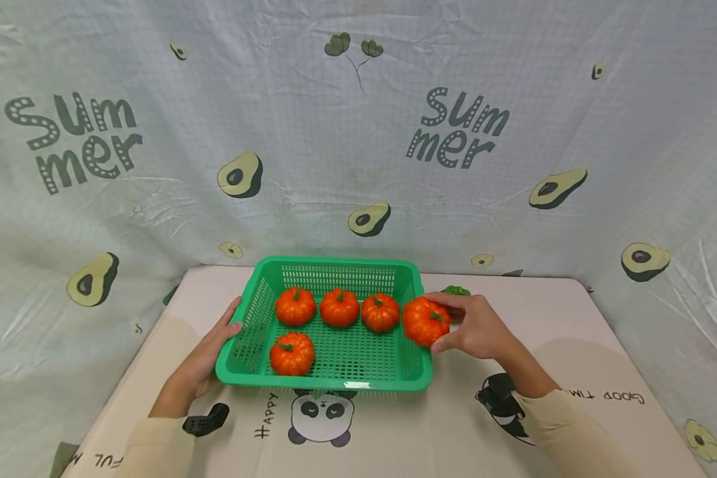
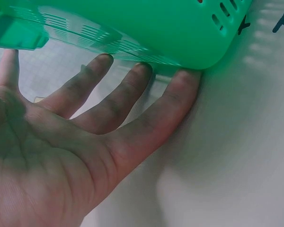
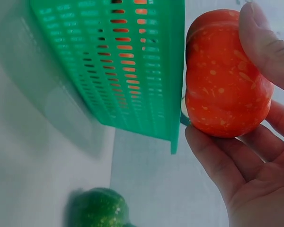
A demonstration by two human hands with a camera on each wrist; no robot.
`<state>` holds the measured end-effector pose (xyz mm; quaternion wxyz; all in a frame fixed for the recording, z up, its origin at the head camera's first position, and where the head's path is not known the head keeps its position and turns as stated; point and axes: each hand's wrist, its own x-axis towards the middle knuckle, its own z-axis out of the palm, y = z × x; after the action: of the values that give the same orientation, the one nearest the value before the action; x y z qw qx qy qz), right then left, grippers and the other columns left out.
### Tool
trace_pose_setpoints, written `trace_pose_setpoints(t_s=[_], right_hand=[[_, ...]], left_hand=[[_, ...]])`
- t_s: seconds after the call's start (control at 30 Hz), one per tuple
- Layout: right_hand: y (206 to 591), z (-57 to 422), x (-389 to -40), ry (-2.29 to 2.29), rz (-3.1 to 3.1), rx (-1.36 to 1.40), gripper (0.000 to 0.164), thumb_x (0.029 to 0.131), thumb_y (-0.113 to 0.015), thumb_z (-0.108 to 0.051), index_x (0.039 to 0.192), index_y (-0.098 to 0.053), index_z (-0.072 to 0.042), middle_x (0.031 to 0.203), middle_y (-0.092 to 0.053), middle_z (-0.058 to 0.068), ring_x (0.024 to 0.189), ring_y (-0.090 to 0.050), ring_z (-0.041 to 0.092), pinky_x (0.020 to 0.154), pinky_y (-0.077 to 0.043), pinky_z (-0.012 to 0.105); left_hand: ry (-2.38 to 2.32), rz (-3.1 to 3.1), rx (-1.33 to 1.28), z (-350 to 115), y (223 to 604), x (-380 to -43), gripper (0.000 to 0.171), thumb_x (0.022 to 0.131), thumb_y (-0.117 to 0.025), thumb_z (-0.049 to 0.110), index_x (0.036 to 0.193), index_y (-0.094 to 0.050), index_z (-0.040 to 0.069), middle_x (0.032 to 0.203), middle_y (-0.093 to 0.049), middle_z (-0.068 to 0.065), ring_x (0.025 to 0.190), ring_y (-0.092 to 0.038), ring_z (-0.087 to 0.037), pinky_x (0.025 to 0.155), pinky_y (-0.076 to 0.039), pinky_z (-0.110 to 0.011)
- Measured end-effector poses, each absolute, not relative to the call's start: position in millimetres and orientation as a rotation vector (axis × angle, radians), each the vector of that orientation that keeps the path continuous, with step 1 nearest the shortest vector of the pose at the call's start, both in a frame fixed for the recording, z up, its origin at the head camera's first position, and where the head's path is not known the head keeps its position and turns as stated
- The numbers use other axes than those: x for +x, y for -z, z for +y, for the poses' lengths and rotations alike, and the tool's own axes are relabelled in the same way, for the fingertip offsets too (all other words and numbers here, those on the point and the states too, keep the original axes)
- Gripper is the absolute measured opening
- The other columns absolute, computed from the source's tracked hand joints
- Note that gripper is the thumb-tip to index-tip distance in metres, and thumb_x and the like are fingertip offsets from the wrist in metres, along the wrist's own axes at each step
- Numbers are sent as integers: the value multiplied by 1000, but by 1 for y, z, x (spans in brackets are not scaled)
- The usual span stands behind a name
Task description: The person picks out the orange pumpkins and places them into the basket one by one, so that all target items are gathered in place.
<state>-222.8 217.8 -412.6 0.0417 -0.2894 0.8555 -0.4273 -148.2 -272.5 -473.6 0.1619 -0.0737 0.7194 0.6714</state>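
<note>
A green basket [image 1: 358, 383] with slotted walls holds small orange pumpkins: three in a row [image 1: 339, 308] along the back and one pumpkin [image 1: 292, 354] at the front left. My left hand [image 1: 206, 352] holds the basket's left side, thumb on the rim. In the left wrist view its spread fingers [image 2: 132, 104] meet the outer wall. With thumb and fingers, my right hand [image 1: 478, 326] grips another pumpkin [image 1: 425, 321] over the basket's right rim. The right wrist view has this pumpkin [image 3: 227, 75] just outside the wall, thumb on one side, fingers on the other.
Behind my right hand a glossy green vegetable [image 1: 456, 290] lies on the table, partly hidden; the right wrist view shows its rounded top [image 3: 99, 208]. A printed cloth [image 1: 322, 451] covers the table. Patterned sheets [image 1: 311, 133] hang close behind and at both sides.
</note>
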Motion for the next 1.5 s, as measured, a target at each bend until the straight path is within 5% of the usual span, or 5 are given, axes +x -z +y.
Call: trace_pose_setpoints(t_s=[0.3,0.47,0.67,1.07,1.5], right_hand=[[412,203,-221,1317,2563,-920,79,69,-97,-12,139,-65,1,128,-71,17,114,-71,31,95,-59,36],[414,194,-221,1273,2591,-959,79,68,-98,-14,139,-66,-1,124,-73,15,111,-70,29,94,-58,35],[414,182,-221,1209,2591,-1003,81,69,-98,-21,140,-65,-3,135,-71,16,117,-69,31,97,-58,45],[414,157,-219,1120,2545,-1054,82,69,-98,-22,143,-64,-9,140,-68,15,127,-65,34,101,-56,50],[419,136,-217,1029,2507,-1089,80,69,-98,-19,142,-65,-11,136,-71,9,121,-65,30,97,-58,47]], left_hand=[[-1915,2052,-209,-271,472,-148,69,111,-35,44,166,8,43,177,9,-10,155,-15,-41,111,-40,-42],[-1914,2052,-208,-271,472,-148,69,111,-35,45,166,8,44,177,9,-9,154,-15,-40,112,-39,-42],[-1910,2044,-208,-271,473,-148,70,111,-35,44,165,9,44,177,9,-11,153,-17,-41,108,-42,-39],[-1911,2048,-204,-272,471,-148,70,112,-35,44,165,9,43,177,10,-11,152,-18,-40,105,-43,-35],[-1928,2052,-186,-271,471,-147,70,112,-35,44,166,9,42,177,9,-12,151,-19,-41,102,-44,-32]])
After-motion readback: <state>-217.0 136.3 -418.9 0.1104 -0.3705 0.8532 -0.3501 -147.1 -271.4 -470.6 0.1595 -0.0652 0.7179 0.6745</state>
